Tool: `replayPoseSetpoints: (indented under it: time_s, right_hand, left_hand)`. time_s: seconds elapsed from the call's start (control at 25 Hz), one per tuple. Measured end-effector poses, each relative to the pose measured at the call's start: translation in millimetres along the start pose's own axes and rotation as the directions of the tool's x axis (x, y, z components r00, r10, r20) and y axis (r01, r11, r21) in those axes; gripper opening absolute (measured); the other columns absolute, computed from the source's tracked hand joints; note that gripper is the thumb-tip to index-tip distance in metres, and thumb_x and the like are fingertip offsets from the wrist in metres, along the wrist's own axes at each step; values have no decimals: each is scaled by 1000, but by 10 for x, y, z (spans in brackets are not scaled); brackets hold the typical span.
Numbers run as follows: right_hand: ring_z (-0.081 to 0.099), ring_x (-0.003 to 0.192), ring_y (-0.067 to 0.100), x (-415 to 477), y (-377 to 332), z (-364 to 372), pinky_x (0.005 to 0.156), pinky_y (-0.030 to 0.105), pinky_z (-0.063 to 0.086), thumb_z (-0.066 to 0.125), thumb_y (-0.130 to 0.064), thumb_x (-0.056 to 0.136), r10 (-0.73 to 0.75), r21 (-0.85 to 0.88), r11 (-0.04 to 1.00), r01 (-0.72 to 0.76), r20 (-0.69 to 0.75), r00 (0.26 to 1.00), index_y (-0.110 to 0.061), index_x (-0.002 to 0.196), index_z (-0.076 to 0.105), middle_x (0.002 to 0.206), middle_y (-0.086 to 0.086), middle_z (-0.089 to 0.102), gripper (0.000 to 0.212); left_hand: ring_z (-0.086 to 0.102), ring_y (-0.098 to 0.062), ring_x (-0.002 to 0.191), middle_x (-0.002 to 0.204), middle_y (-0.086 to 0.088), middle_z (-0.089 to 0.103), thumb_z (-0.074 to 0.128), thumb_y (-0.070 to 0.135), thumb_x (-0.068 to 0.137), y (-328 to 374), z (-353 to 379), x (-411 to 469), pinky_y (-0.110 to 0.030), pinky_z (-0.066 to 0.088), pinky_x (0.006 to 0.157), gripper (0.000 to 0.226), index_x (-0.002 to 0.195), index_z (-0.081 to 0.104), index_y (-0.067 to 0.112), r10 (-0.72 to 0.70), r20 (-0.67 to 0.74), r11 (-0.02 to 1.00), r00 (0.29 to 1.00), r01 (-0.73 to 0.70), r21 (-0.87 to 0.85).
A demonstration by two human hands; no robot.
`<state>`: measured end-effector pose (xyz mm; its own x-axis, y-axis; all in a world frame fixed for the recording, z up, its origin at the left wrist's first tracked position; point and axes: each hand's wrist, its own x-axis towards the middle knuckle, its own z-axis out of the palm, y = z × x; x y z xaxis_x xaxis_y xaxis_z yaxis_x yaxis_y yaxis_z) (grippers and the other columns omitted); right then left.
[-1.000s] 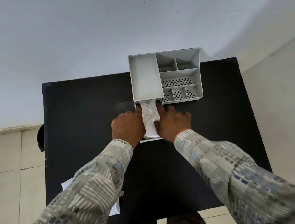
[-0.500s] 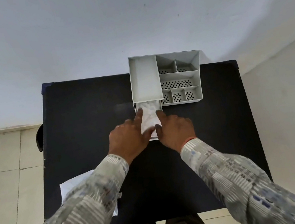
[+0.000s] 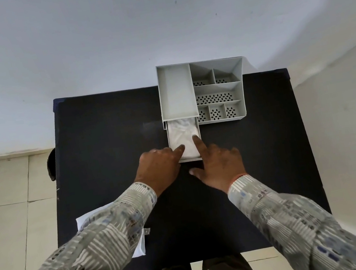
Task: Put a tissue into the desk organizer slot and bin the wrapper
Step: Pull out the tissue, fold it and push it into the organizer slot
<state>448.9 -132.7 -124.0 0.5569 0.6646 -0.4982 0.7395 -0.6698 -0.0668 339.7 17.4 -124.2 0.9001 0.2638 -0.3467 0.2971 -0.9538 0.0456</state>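
Both hands' fingertips [image 3: 196, 140] press the tissue [image 3: 183, 135] — drawer [image 3: 189, 159] open.

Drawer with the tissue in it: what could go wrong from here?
1. The tissue looks rumpled near the organizer mouth; if the drawer is pushed in now, it may bunch or jam.
2. The left hand and right hand each have a fingertip inside the drawer, so shutting it could pinch them.
3. The wrapper lies half under the left sleeve near the table edge and could get swept off.

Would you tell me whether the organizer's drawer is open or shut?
Open: the drawer sticks out from the organizer, the tissue showing inside.
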Motion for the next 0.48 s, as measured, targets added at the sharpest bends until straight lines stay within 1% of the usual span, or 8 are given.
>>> replayPoseSetpoints:
  time_s: [0.08, 0.16, 0.2, 0.28, 0.36, 0.44, 0.48]
  right_hand:
    - [71, 105, 34, 116, 44, 21, 98, 53, 47, 52, -54, 101, 31, -77, 997, -29, 27, 999, -35, 168, 8, 125, 10, 70, 82]
    - [72, 102, 35, 265, 47, -31, 101, 54, 47, 50, -42, 104, 28, -101, 995, -25, 31, 999, -35, 168, 9, 119, 11, 72, 77]
    - [72, 103, 36, 342, 40, -65, 103, 56, 47, 50, -39, 104, 28, -100, 995, -24, 43, 999, -34, 169, 9, 119, 12, 72, 77]
    - [70, 111, 39, 490, 14, -161, 104, 60, 45, 49, -35, 103, 51, -88, 995, -45, 73, 996, -34, 168, 11, 126, 16, 69, 75]
    - [66, 120, 42, 650, 18, -268, 104, 60, 44, 49, -35, 103, 83, -60, 995, -78, 96, 992, -33, 164, 20, 133, 17, 66, 68]
    - [64, 123, 42, 704, 37, -347, 103, 57, 44, 50, -39, 104, 90, -9, 996, -90, 93, 992, -31, 160, 28, 135, 17, 65, 60]
    - [65, 122, 42, 666, 41, -367, 101, 56, 45, 51, -41, 103, 82, 14, 996, -83, 70, 994, -32, 159, 28, 133, 17, 66, 61]
  left_hand:
    - [74, -31, 97, 109, -3, 76, 48, 46, 103, -3, -24, 60, -38, 57, 76, 46, 146, 57, 31, 3, 31, 1000, 1000, -3, 3]
    - [75, -32, 97, 106, -5, 77, 46, 44, 103, -8, -71, 144, -38, 56, 76, 45, 143, 60, 30, -4, 33, 1000, 999, 3, 20]
    - [75, -33, 96, 105, -6, 78, 45, 43, 103, -20, -93, 194, -38, 56, 76, 45, 144, 59, 30, -9, 19, 1000, 1000, 9, 25]
    - [75, -34, 97, 105, -7, 78, 43, 42, 104, -67, -126, 295, -38, 53, 74, 46, 147, 56, 31, -21, -14, 999, 1000, 21, 26]
    - [75, -34, 96, 102, -7, 77, 43, 42, 105, -117, -162, 405, -37, 49, 70, 47, 149, 54, 31, -39, -34, 999, 999, 39, 12]
    - [74, -35, 96, 102, -9, 76, 46, 41, 103, -159, -213, 487, -38, 52, 70, 46, 147, 55, 31, -78, -31, 997, 996, 78, -22]
    - [74, -36, 98, 104, -9, 75, 48, 41, 102, -175, -234, 499, -40, 54, 73, 45, 145, 58, 31, -102, -35, 994, 994, 100, -44]
